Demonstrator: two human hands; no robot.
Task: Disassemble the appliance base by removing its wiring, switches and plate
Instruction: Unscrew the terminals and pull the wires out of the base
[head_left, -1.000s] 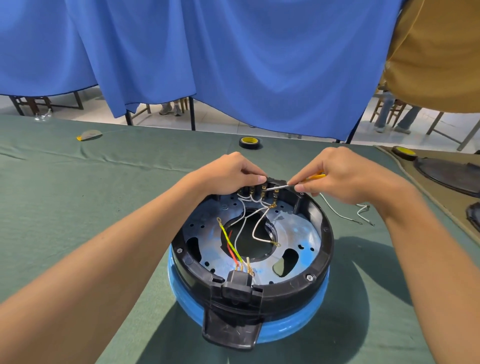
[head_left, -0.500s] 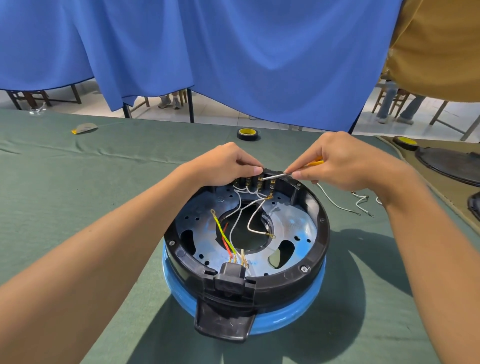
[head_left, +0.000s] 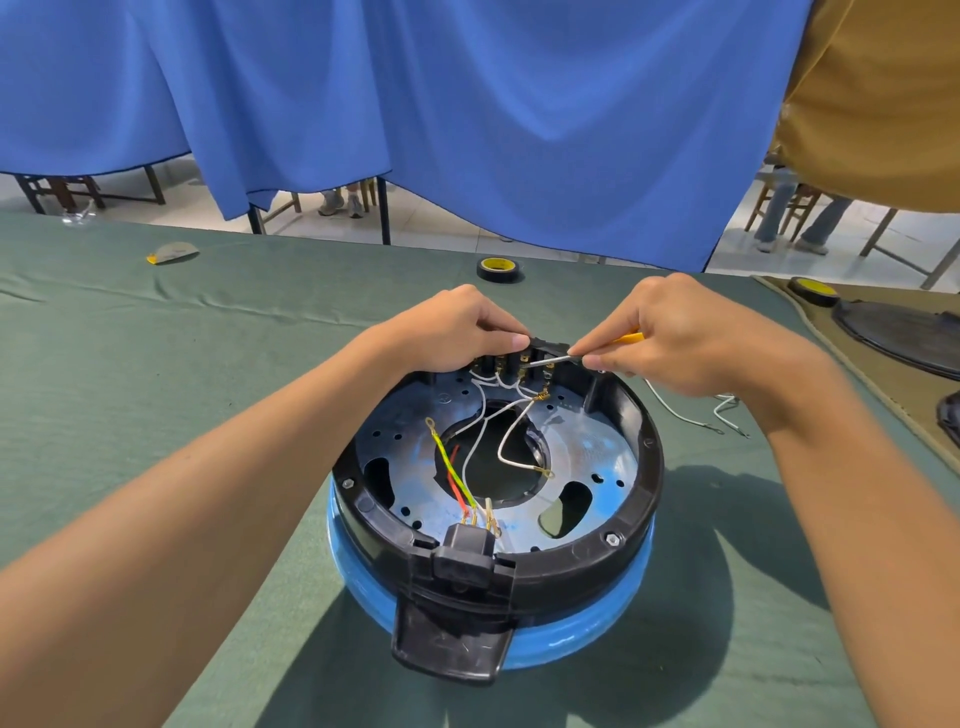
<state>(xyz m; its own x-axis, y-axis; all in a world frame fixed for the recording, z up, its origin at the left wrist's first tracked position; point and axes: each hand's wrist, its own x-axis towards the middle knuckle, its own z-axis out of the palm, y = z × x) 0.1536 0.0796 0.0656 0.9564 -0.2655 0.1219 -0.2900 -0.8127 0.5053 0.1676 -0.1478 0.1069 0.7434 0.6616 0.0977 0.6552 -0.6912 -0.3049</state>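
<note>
Squarely on the green-clothed bench (head_left: 156, 364) sits the round black-and-blue plastic appliance base (head_left: 644, 483), its inside facing up. The left hand (head_left: 457, 332) curls over the black switch block (head_left: 543, 344) at the far rim and grips it. The right hand (head_left: 685, 343) pinches a thin yellow-handled screwdriver (head_left: 550, 357) at the terminals. The thin white wires (head_left: 483, 415) look limp and fragile, so they are best held by their lugs. The perforated metal plate (head_left: 587, 447) looks stiff.
</note>
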